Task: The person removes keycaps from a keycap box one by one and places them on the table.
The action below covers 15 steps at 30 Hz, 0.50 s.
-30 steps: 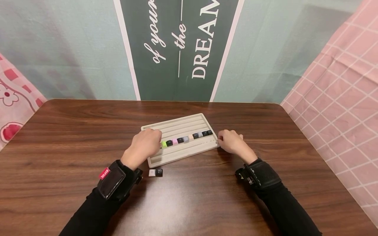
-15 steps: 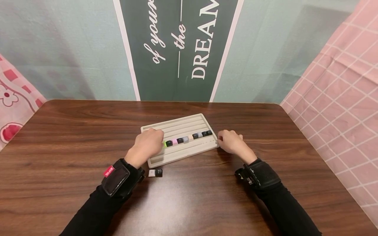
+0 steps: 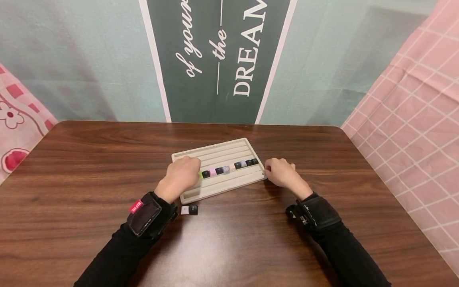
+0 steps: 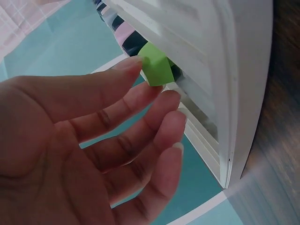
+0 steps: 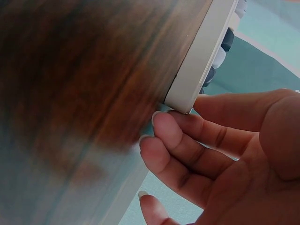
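Left hand: arched over tray; green keycap pinched between fingers
Right hand: fingers bent, tray corner pinched

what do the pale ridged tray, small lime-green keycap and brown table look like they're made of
Pale ridged tray: probably moulded plastic, satin, given its smooth, even colour and rounded corners.
Small lime-green keycap: likely matte plastic; solid colour, little shine.
Brown table: wood or wood-look laminate, can't tell which; streaked grain, with soft glare suggesting semi-gloss.
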Each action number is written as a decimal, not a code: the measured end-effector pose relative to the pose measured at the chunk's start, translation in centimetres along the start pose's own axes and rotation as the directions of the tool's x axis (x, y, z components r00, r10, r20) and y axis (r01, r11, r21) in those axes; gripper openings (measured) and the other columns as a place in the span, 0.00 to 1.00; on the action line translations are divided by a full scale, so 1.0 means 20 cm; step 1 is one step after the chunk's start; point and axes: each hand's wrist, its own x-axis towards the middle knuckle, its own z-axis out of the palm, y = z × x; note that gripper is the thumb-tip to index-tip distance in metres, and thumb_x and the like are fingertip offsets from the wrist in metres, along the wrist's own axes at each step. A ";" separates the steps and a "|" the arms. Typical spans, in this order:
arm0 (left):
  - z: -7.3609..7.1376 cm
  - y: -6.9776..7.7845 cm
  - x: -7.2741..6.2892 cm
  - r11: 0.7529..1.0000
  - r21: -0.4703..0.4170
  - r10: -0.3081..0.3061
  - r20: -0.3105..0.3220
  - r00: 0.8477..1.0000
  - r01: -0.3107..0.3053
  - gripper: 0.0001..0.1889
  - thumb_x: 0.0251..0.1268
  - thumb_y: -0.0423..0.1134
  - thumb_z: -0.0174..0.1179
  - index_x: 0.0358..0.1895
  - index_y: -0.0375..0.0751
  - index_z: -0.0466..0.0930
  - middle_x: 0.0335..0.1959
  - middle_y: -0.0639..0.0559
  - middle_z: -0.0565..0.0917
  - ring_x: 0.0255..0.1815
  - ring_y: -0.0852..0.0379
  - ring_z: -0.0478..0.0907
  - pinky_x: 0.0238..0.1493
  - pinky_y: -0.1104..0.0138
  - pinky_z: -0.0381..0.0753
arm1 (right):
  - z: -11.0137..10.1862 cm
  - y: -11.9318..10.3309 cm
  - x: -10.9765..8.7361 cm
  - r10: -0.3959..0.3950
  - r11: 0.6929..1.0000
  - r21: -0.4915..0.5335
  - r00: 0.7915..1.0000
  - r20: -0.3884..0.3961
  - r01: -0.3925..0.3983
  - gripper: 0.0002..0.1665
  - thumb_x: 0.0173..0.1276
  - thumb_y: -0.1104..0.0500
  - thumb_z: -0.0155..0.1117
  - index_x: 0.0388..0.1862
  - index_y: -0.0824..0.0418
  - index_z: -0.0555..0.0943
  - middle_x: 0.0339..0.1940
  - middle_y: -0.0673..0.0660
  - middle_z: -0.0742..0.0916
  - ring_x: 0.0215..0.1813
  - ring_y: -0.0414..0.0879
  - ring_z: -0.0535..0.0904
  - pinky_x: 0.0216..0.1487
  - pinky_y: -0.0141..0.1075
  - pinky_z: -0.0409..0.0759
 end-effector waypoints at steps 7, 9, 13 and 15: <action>0.01 0.01 0.01 1.000 0.026 0.006 0.002 1.000 -0.006 0.05 0.53 0.25 0.50 0.24 0.37 0.72 0.22 0.47 0.73 0.21 0.54 0.65 0.17 0.64 0.65 | 0.00 0.00 0.00 0.003 1.000 -0.002 1.000 -0.003 -0.003 0.11 0.66 0.58 0.54 0.24 0.59 0.74 0.22 0.55 0.75 0.32 0.52 0.71 0.36 0.48 0.63; 0.01 0.01 0.01 0.999 0.031 0.010 -0.001 1.000 -0.010 0.05 0.53 0.25 0.50 0.24 0.37 0.72 0.22 0.47 0.73 0.21 0.54 0.65 0.17 0.64 0.66 | 0.00 0.00 0.00 0.003 1.000 -0.002 1.000 -0.006 -0.003 0.11 0.66 0.58 0.54 0.24 0.59 0.73 0.22 0.55 0.75 0.32 0.52 0.71 0.36 0.49 0.63; 0.01 0.01 0.01 0.999 0.038 0.017 -0.008 1.000 -0.017 0.06 0.53 0.25 0.50 0.24 0.37 0.72 0.22 0.47 0.73 0.21 0.54 0.66 0.17 0.63 0.67 | 0.00 0.00 0.00 0.009 1.000 -0.006 1.000 -0.011 -0.010 0.11 0.66 0.59 0.54 0.23 0.59 0.73 0.21 0.54 0.75 0.31 0.51 0.71 0.36 0.49 0.62; 0.01 0.01 0.01 0.999 0.038 0.018 -0.009 1.000 -0.018 0.06 0.53 0.25 0.50 0.24 0.37 0.72 0.22 0.47 0.73 0.21 0.54 0.66 0.17 0.63 0.68 | 0.00 0.00 0.00 0.012 1.000 -0.008 1.000 -0.013 -0.012 0.11 0.66 0.59 0.54 0.23 0.59 0.73 0.21 0.54 0.75 0.31 0.52 0.71 0.36 0.49 0.63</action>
